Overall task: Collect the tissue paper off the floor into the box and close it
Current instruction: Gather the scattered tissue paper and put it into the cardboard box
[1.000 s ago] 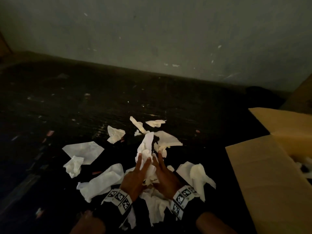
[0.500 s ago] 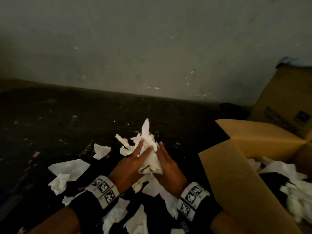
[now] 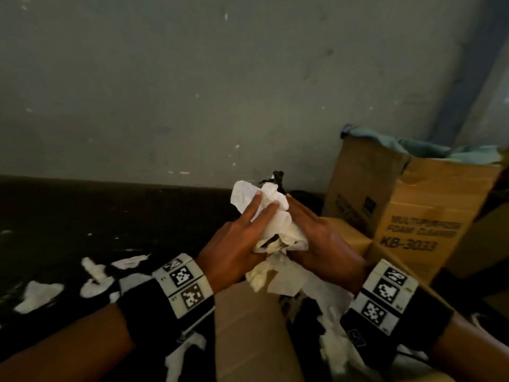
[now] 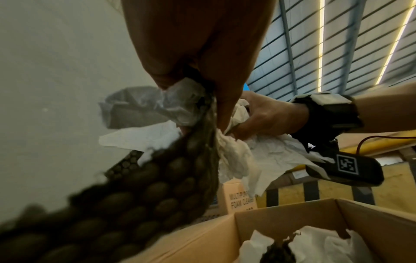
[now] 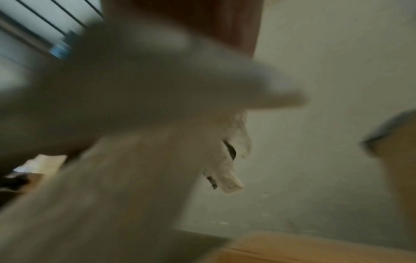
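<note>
A crumpled bundle of white tissue paper (image 3: 272,224) is clamped between both hands, held up over the open cardboard box (image 3: 248,326). My left hand (image 3: 234,241) lies along its left side with straight fingers and the thumb tucked under. My right hand (image 3: 319,238) mirrors it; in the left wrist view the right hand (image 4: 263,117) has its thumb hooked into the tissue bundle (image 4: 236,151). A dark netted strip (image 4: 157,186) hangs with the bundle. More tissue (image 4: 315,245) lies inside the box (image 4: 292,222). Several loose tissues (image 3: 38,295) remain on the dark floor at left. The right wrist view is blurred.
A taller printed cardboard carton (image 3: 413,216) with blue cloth (image 3: 429,147) on top stands behind the box against the grey wall (image 3: 192,92). The box's near flap slopes toward me. Dark floor (image 3: 82,210) stretches to the left.
Both hands gathered tissue on the floor, lifted the bundle between them and carried it up and to the right, over the open box.
</note>
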